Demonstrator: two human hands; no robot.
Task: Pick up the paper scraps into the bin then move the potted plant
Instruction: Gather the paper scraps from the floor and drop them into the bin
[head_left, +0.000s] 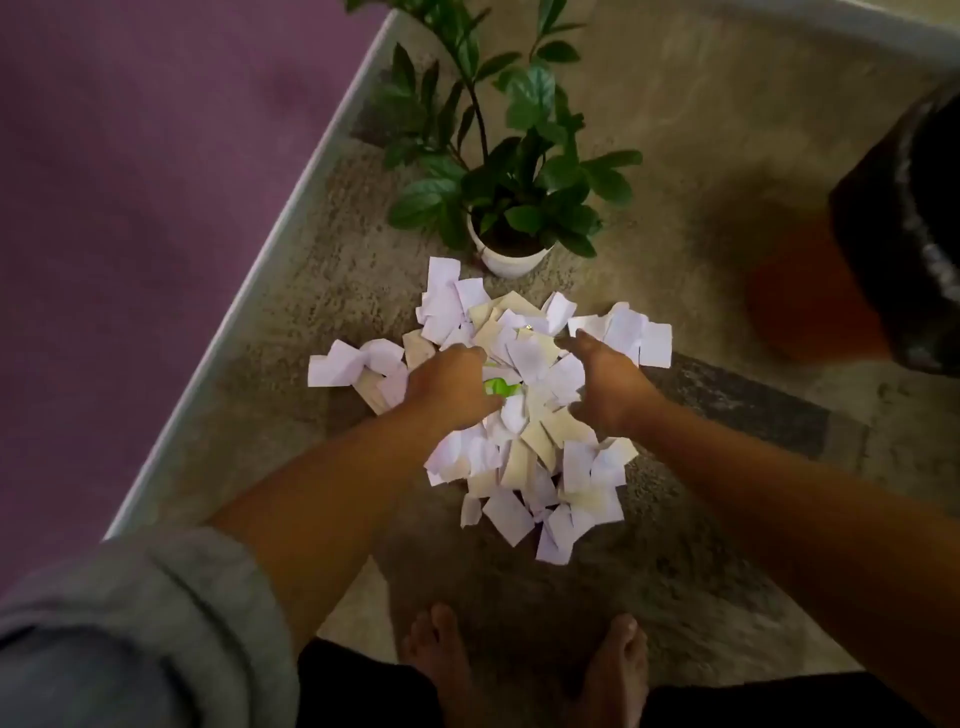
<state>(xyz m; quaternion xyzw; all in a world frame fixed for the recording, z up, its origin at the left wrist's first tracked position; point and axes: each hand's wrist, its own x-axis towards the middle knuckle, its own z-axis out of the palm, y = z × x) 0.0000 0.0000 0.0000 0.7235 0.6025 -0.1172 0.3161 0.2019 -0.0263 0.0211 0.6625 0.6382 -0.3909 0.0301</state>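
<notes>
A heap of white and cream paper scraps (524, 431) lies on the speckled floor, with a green scrap (496, 387) near its middle. My left hand (449, 387) rests palm down on the left side of the heap, fingers curled into the scraps. On the right side my right hand (605, 382) is spread with fingers apart, touching the paper. Just beyond the heap stands the potted plant (511, 208) in a white pot (511, 260). An orange bin (815, 301) with a black liner (914, 234) stands at the right edge.
A purple wall (130, 182) with a pale skirting strip (249, 291) runs diagonally along the left. My bare feet (524, 660) stand just in front of the heap. A dark patch (737, 400) marks the floor to the right of my right hand.
</notes>
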